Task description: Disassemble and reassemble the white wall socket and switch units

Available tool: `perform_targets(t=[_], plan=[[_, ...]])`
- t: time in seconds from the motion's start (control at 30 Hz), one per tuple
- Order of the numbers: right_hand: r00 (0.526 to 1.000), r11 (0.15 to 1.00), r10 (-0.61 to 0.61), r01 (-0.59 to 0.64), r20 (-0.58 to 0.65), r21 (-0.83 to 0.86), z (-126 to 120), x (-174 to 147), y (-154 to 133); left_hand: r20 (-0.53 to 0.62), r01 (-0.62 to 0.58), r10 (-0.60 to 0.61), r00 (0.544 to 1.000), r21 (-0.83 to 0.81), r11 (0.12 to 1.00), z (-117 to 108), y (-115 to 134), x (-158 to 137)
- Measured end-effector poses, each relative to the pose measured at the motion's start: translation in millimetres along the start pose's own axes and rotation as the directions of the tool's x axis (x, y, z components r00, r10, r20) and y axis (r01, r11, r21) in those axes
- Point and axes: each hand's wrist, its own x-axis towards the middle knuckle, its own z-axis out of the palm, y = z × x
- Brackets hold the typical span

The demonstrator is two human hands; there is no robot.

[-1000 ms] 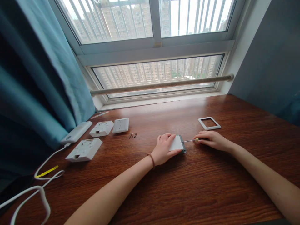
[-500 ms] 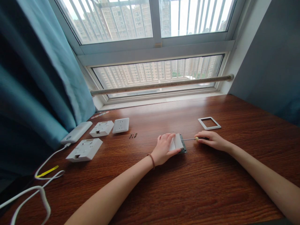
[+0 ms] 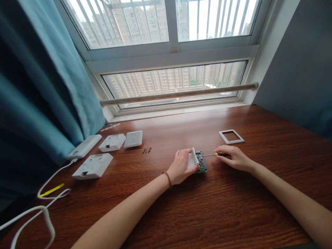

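My left hand (image 3: 181, 166) grips a wall switch (image 3: 203, 166) on the wooden table, thumb on its near side and fingers on its far side. One white rocker (image 3: 194, 156) of the switch stands tilted up, and the grey inside of the body shows to its right. In my right hand (image 3: 234, 158) is a screwdriver (image 3: 220, 154) with a dark handle. Its thin shaft points left, and the tip reaches the gap beneath the raised rocker; the exact contact point is hidden. A white square frame (image 3: 231, 141) lies on the table beyond my right hand.
Several screws (image 3: 146, 150) lie left of the switch. Farther left are a white socket panel (image 3: 133, 139), two white mounting boxes (image 3: 112, 142) (image 3: 92, 166), a white power bank (image 3: 84, 147) with a cable (image 3: 49, 186), and a yellow strip (image 3: 52, 190). A window bar (image 3: 178, 94) runs behind the table.
The right-hand rocker has swung up from lying nearly flat, baring the grey inside of the switch. My right hand and the screwdriver have shifted slightly left.
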Motion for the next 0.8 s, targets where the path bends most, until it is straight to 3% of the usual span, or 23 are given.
perform_targets(t=[0.13,0.27,0.33,0.43,0.5,0.63,0.8], plan=[[0.995,0.999,-0.013,0.01,-0.098,-0.037,3.5,-0.4,-10.7,-0.028,-0.034,0.035,0.999,0.039,0.999,-0.8,2.3,0.0],[0.978,0.999,-0.052,0.048,-0.204,-0.025,14.8,-3.8,-29.3,-0.112,-0.105,0.128,0.985,0.188,0.976,-1.2,7.2,-2.1],[0.964,0.985,-0.172,0.161,-0.203,-0.068,20.5,-5.8,-41.7,-0.138,-0.124,0.164,0.977,0.259,0.958,-1.0,9.9,-4.2],[0.918,0.915,-0.383,0.36,-0.107,-0.183,26.9,-7.7,-57.1,-0.139,-0.159,0.21,0.968,0.312,0.937,-0.4,13.0,-7.1],[0.896,0.881,-0.435,0.401,-0.095,-0.25,29.7,-8.4,-61.9,-0.132,-0.179,0.232,0.964,0.323,0.929,-0.1,14.1,-8.2],[0.903,0.899,-0.402,0.356,-0.156,-0.255,33.5,-8.9,-60.0,-0.164,-0.178,0.24,0.957,0.322,0.93,-0.1,14.1,-8.6],[0.946,0.968,-0.227,0.246,-0.231,0.057,37.9,-6.8,-58.6,-0.219,-0.199,0.271,0.937,0.303,0.932,-1.0,12.0,-8.9]])
